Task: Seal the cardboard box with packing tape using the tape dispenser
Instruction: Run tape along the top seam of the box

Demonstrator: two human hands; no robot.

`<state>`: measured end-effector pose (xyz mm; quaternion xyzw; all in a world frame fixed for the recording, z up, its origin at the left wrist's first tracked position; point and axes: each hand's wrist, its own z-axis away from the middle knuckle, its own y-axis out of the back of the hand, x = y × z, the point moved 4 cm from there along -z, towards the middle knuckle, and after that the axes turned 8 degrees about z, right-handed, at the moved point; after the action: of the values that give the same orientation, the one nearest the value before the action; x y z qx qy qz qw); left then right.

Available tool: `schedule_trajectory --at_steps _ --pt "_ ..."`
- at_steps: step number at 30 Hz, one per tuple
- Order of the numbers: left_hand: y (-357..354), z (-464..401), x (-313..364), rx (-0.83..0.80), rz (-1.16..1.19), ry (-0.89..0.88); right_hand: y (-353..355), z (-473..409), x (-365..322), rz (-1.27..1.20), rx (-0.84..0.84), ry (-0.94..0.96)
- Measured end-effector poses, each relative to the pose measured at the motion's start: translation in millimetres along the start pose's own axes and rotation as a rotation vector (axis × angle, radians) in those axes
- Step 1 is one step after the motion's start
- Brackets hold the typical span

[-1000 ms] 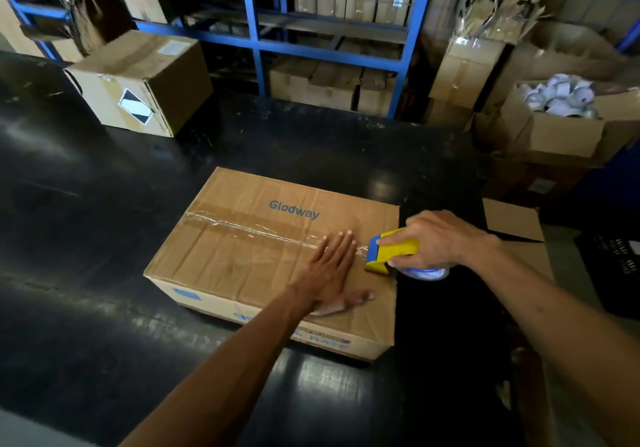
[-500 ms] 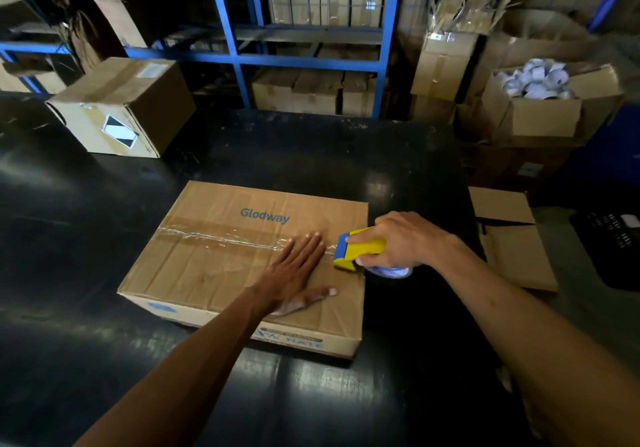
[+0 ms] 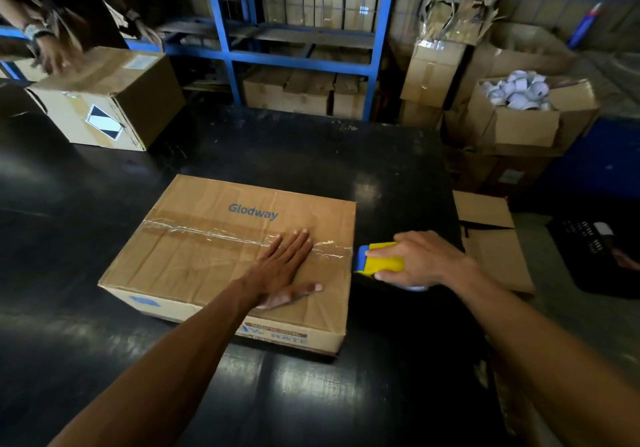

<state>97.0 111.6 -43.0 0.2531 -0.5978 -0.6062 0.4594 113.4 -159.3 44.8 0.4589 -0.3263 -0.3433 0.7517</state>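
Note:
A flat cardboard box (image 3: 214, 266) printed "Glodway" lies on the black table (image 3: 86, 197). A strip of clear packing tape (image 3: 221, 235) runs along its top seam from the left edge to the right edge. My left hand (image 3: 284, 270) lies flat on the box top, fingers spread, pressing over the tape near the right end. My right hand (image 3: 426, 259) grips the yellow and blue tape dispenser (image 3: 379, 258), which sits just past the box's right edge, its blue end against that edge. The tape roll is mostly hidden under my hand.
A second cardboard box (image 3: 114, 100) stands at the table's far left, with another person's hand (image 3: 55, 55) on it. Blue shelving (image 3: 304, 48) with cartons runs behind. To the right stand stacked cartons, an open box of white rolls (image 3: 519, 107), and flattened cardboard (image 3: 491, 238).
The dispenser has travelled right, from on top of the box to past its right edge, laying tape behind it. Another person's hands have come onto the far box.

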Motion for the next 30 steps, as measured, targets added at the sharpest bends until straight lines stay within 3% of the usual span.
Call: schedule_trajectory --at_steps 8,14,18,22,25,30 --pt "-2 -7 21 0.039 0.135 0.145 1 -10 -18 0.147 0.064 0.031" --pt "5 -25 54 0.201 0.321 0.441 -22 -7 -41 0.170 0.070 0.035" --pt "3 -36 72 0.192 0.329 0.610 -25 2 -29 0.074 0.109 -0.126" --pt "1 -39 70 0.164 0.315 0.600 -14 24 4 -0.061 0.188 -0.326" --pt "3 -37 66 0.121 0.320 0.535 -6 38 12 -0.291 0.289 -0.464" --pt "-2 -25 62 0.007 0.219 0.315 7 40 -6 -0.615 0.455 -0.511"
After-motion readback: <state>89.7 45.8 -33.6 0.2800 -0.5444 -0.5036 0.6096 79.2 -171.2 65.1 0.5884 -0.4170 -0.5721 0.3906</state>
